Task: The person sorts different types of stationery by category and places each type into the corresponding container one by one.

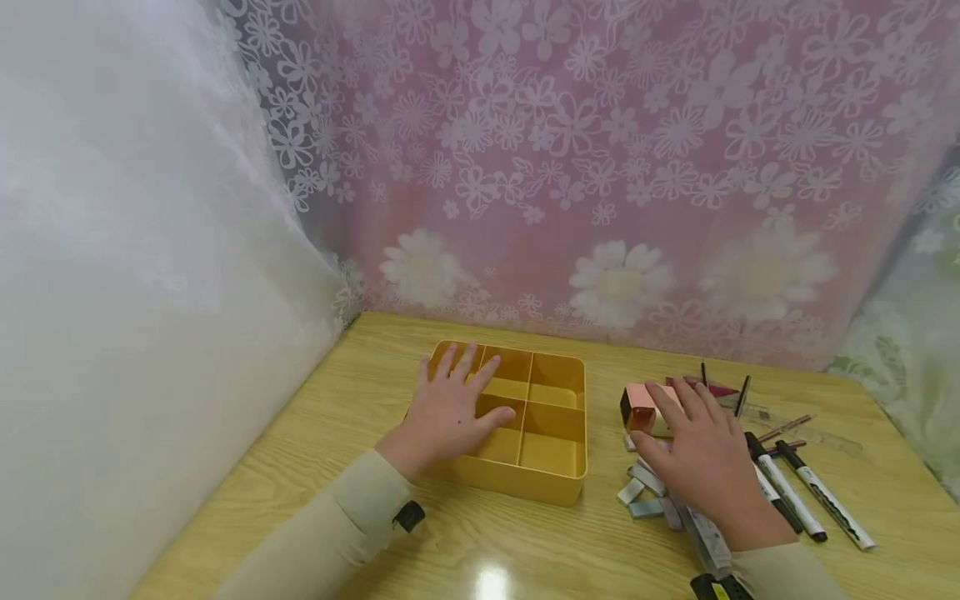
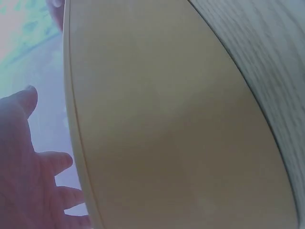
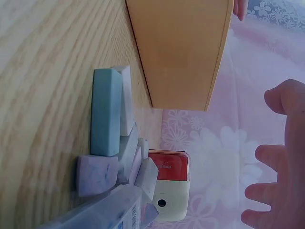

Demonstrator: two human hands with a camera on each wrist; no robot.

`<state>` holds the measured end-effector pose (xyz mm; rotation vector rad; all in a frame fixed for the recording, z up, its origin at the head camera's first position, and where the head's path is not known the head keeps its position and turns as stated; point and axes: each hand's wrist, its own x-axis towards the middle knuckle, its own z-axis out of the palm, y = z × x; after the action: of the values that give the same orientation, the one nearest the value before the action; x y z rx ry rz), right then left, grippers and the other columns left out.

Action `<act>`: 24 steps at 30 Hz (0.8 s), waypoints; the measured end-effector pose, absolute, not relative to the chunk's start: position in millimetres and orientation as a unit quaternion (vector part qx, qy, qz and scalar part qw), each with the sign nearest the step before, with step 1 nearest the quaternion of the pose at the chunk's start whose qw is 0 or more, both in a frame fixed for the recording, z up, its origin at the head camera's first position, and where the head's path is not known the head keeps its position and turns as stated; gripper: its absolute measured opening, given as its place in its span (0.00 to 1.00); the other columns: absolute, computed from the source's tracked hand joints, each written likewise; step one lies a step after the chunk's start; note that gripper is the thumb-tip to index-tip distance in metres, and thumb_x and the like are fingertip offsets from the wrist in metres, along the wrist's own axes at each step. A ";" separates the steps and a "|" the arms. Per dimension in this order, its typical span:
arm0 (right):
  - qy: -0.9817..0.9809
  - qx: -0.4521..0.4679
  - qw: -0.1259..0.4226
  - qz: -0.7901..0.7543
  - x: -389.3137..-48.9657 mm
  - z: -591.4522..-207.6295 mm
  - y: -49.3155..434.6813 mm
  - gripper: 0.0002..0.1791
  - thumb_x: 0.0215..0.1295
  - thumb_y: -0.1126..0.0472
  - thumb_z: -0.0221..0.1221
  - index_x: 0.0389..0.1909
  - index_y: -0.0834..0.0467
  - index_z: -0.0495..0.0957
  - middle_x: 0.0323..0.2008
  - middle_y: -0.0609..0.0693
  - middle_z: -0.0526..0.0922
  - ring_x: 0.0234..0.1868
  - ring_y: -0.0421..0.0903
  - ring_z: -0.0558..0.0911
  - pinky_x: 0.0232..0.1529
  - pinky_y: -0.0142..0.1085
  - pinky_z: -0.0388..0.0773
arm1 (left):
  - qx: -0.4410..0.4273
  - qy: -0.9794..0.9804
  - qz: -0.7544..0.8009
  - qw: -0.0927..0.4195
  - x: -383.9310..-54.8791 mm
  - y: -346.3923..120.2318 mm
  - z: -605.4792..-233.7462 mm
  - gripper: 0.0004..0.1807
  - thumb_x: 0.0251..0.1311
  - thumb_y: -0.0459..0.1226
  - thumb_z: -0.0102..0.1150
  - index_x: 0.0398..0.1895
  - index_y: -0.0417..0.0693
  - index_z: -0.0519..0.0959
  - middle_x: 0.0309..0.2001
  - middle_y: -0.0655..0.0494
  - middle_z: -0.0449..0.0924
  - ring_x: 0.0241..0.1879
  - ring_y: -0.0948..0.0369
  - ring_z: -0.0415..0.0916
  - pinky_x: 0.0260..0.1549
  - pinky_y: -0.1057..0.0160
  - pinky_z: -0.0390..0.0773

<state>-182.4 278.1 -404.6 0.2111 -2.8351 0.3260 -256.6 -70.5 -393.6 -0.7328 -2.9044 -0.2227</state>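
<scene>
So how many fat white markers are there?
3 that I can see, all beside the right hand: an outer marker farthest right, a middle marker, and an inner marker nearest the hand. More may be hidden underneath.

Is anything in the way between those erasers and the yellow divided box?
Nothing visible on the tabletop between the erasers and box, only the box's raised wall. The left hand spreads over its left side.

Yellow rectangular compartment box (image 1: 510,481); pale-yellow wood-grained worktop (image 1: 442,542); hanging pink curtain (image 1: 525,208) patterned with white flowers; red-and-cream boxy object (image 3: 173,188); teal rectangular block (image 3: 106,112); white-and-black cylindrical markers (image 1: 825,496).
</scene>
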 end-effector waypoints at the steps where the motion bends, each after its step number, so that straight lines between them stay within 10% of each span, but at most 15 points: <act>1: -0.981 0.074 0.137 0.116 -181.9 -404.0 278.2 0.44 0.71 0.32 0.51 0.79 0.53 0.57 0.77 0.67 0.52 0.75 0.70 0.49 0.61 0.76 0.47 | -0.241 -0.965 -0.081 0.069 -257.3 -73.4 -393.8 0.47 0.65 0.75 0.28 0.83 0.67 0.44 0.82 0.53 0.33 0.79 0.45 0.31 0.69 0.31 0.37; 14: -0.982 0.077 0.112 0.132 -175.6 -406.6 283.5 0.44 0.73 0.32 0.48 0.81 0.51 0.54 0.76 0.68 0.53 0.74 0.72 0.50 0.62 0.75 0.47 | -0.174 -0.962 -0.211 0.021 -270.2 -116.9 -395.9 0.46 0.72 0.66 0.37 0.83 0.50 0.47 0.80 0.39 0.44 0.75 0.37 0.49 0.67 0.35 0.57; 24: -0.984 0.074 0.097 0.129 -173.7 -409.3 282.6 0.45 0.71 0.30 0.49 0.81 0.50 0.55 0.75 0.69 0.54 0.73 0.73 0.53 0.59 0.78 0.48 | -0.106 -0.943 -0.312 -0.052 -287.3 -135.3 -410.8 0.44 0.74 0.52 0.44 0.82 0.40 0.42 0.79 0.42 0.48 0.76 0.45 0.50 0.72 0.44 0.53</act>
<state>-173.7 282.6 -409.3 0.2182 -2.9141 0.3826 -287.3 -135.3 -410.8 -0.3455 -3.0640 -1.0159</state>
